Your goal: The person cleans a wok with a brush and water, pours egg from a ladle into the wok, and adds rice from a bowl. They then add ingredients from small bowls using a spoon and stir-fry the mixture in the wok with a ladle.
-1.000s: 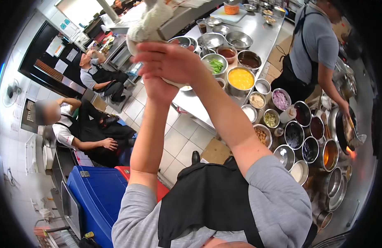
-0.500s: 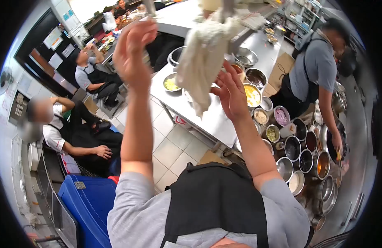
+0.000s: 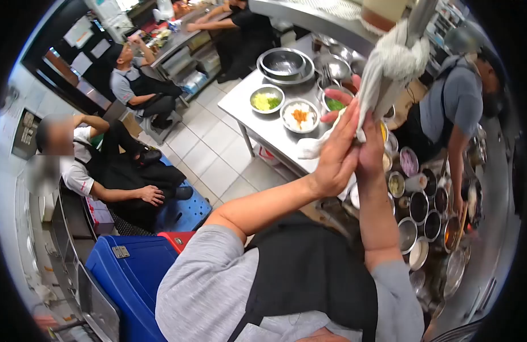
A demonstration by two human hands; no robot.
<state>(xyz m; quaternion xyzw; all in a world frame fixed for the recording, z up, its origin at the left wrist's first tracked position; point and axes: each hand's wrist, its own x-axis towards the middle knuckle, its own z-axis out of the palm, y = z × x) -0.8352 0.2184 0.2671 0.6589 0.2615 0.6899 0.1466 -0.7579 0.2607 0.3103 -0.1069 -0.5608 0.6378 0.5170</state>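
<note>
A white cloth towel [image 3: 383, 71] is knotted around a metal post above the steel table, its loose end hanging down. My left hand [image 3: 335, 165] presses against the hanging part, fingers stretched and together. Facing it, my right hand [image 3: 371, 151] is on the other side, so the cloth is sandwiched between my palms. Some fingers of my right hand stick out behind my left. Part of the towel trails out to the left of my hands. Just beyond are a bowl with white food and orange powder [image 3: 299, 117] and a bowl of chopped greens [image 3: 267, 100].
Stacked steel bowls [image 3: 283, 64] stand on the steel table [image 3: 235, 102]. Many metal pots [image 3: 418, 206] crowd the right, where a co-worker [image 3: 454, 108] leans over. Two people sit at left near a blue bin [image 3: 118, 273]. Another person [image 3: 240, 34] stands at the back counter.
My hands, apart on either side of the towel before, have come together on it. My left hand moved right and down. The view shifted, showing more of the table's left end.
</note>
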